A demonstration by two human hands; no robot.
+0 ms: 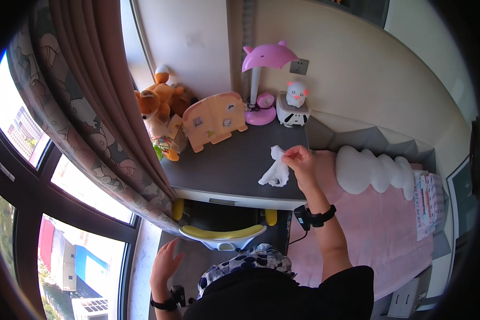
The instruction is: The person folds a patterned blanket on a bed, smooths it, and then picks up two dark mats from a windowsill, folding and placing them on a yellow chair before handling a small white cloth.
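Note:
My right hand (300,162) reaches over the right part of the dark desk (224,165). Its fingers are pinched on the upper end of a crumpled white cloth (276,169), which spreads down and to the left over the desktop. Whether the cloth's lower edge touches the surface I cannot tell. My left hand (166,261) is lower down, near the window sill and left of the chair (224,233). Its fingers are loosely stretched out, and nothing shows in them.
Along the desk's back stand an orange plush toy (157,100), a peach book stand (213,121), a pink lamp (261,114) and a white box (293,113) with a pig figure (296,94). A pink bed (368,224) with a white cushion (357,170) adjoins on the right; curtains (98,122) hang left.

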